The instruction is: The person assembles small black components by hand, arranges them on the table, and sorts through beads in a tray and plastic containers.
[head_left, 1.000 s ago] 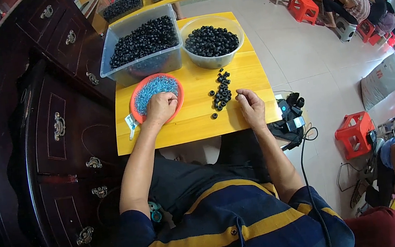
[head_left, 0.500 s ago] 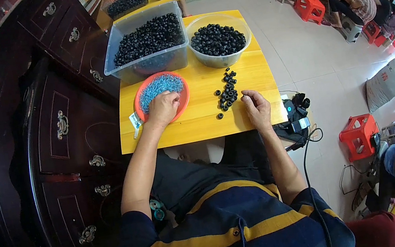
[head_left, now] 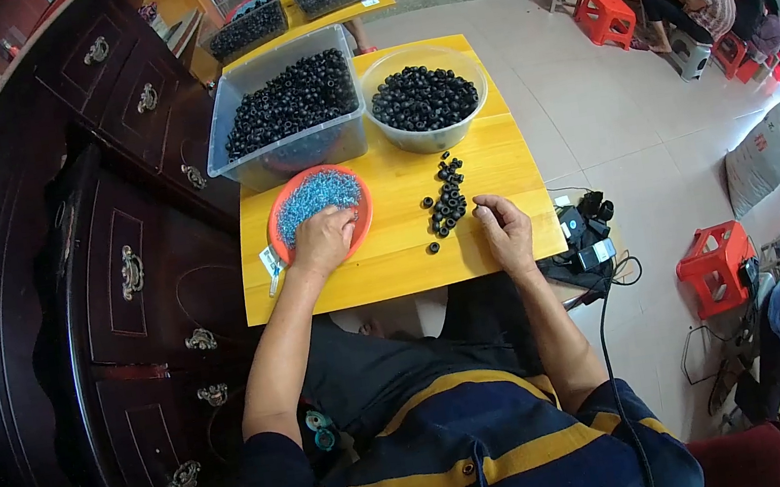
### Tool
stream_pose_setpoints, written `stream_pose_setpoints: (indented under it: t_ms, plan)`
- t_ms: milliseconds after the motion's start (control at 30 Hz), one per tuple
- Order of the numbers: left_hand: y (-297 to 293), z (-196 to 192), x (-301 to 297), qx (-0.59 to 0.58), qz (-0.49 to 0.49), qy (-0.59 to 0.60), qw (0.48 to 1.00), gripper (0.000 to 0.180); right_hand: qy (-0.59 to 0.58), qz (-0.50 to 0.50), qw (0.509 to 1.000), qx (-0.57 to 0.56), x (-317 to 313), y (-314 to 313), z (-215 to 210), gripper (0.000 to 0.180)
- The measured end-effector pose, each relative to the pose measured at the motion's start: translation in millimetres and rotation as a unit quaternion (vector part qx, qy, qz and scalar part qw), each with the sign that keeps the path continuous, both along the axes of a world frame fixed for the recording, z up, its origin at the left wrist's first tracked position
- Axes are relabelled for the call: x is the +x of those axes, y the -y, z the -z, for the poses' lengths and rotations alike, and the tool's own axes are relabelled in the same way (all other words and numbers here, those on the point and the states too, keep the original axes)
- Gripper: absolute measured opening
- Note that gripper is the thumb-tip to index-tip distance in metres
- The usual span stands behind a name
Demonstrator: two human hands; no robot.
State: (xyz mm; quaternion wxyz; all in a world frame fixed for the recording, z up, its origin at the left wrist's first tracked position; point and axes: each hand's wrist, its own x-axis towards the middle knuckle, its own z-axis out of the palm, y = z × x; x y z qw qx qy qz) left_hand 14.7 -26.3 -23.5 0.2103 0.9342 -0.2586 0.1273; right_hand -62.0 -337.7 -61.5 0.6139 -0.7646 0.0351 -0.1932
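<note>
My left hand (head_left: 323,240) reaches into a shallow orange-red bowl (head_left: 366,209), its fingers curled and pressed together at the near right side. Small blue-and-clear pieces (head_left: 317,195) fill much of the bowl; what the fingertips hold is hidden. Beside a loose scatter of small black ring-shaped parts (head_left: 447,203) rests my right hand (head_left: 506,231), thumb and forefinger closed together. A dark speck shows at its fingertips, too small to name.
A big clear bin (head_left: 222,147) of black parts stands at the yellow table's (head_left: 394,273) far left, with a round clear tub (head_left: 440,140) of them beside it. Dark drawers (head_left: 105,273) flank the left. A black cable and devices (head_left: 594,245) lie at right. Other people sit farther off.
The view has shifted a little, so the table sits lower in it. My left hand stays in the bowl, its fingers a bit deeper among the blue pieces. My right hand has hardly moved.
</note>
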Motion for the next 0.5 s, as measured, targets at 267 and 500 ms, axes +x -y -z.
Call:
stream_pose_setpoints:
  t_ms: [267, 500]
  plan:
    - [3.8, -8.5, -0.2, 0.035, -0.003, -0.023, 0.999, 0.015, 0.017, 0.004, 1.000, 0.003, 1.0, -0.1, 1.8, 0.019]
    - [0.5, -4.3, 2.4, 0.030, 0.027, -0.029, 0.999, 0.018, 0.010, 0.007, 1.000, -0.005, -0.7, 0.8, 3.7, 0.019]
